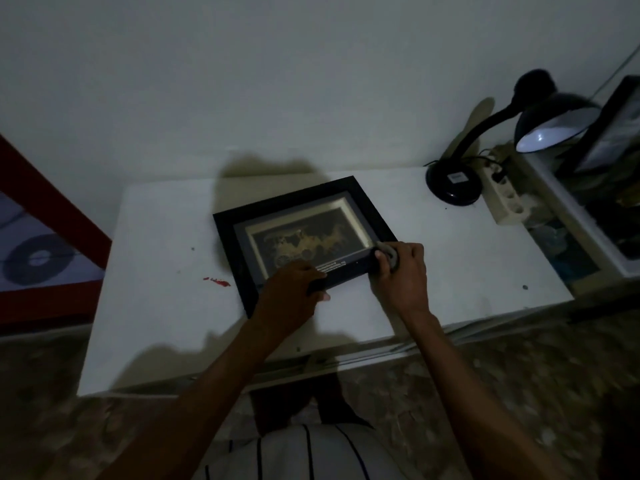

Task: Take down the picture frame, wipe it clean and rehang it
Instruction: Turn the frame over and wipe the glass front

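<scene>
A black picture frame (pixel 298 206) with a gold carriage picture lies face up on the white table (pixel 450 258), turned slightly. My left hand (pixel 291 292) grips the frame's near edge, thumb under it and fingers over the top. My right hand (pixel 403 271) holds a small grey cloth (pixel 388 252) pressed against the frame's near right corner.
A black desk lamp (pixel 453 183) stands at the table's back right, beside a white power strip (pixel 505 199). A glass tank (pixel 609 188) sits to the right. A red stain (pixel 218 281) marks the table left of the frame. A red-framed object (pixel 52 216) stands at left.
</scene>
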A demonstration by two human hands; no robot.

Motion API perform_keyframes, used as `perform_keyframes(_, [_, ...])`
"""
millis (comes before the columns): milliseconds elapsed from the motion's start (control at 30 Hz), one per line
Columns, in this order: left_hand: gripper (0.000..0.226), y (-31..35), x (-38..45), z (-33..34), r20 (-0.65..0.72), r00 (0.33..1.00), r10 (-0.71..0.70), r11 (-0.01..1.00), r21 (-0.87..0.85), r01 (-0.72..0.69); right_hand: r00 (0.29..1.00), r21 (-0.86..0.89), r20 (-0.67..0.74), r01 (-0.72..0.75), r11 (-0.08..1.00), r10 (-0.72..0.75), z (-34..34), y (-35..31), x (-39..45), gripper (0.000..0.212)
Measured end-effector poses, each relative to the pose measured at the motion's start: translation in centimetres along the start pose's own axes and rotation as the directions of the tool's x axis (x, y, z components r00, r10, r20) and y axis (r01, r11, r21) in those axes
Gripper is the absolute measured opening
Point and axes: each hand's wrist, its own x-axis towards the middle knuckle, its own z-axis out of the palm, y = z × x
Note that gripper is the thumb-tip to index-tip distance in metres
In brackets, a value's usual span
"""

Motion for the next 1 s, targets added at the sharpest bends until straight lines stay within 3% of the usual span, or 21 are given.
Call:
perform_keyframes(133, [0.034, -0.5, -0.3, -0.2, -0.006, 1.000, 0.019, 0.998, 0.058, -0.018, 1.000, -0.009, -0.011, -0.006, 1.000, 0.006, -0.1, 0.2, 1.0, 0.022])
perform_keyframes(433, [0.027, 1.7, 1.7, 1.5, 0.050, 0.980, 0.191, 0.973, 0.120, -0.195, 0.975, -0.116, 0.020, -0.217, 0.969, 0.221, -1.8, 1.5, 3.6, 0.022])
perform_keyframes(667, [0.036, 3.1, 3.2, 2.8, 0.113, 0.981, 0.158, 0.984, 0.065, -0.166, 0.953, -0.100, -0.036, -0.303, 0.948, 0.301, -2.9, 2.4, 3.1, 0.025])
perform_keyframes(867, [0.032, 3.1, 3.3, 2.9, 0.051, 0.982, 0.183, 0.981, 0.063, -0.186, 0.995, -0.130, 0.036, -0.084, 0.988, 0.089, -0.6, 0.3, -0.3, 0.020])
perform_keyframes(1000, [0.037, 2.7, 3.6, 2.8, 0.080, 0.979, 0.186, 0.981, 0.042, -0.190, 0.991, -0.158, 0.020, -0.127, 0.979, 0.131, -1.9, 2.0, 1.8, 0.022])
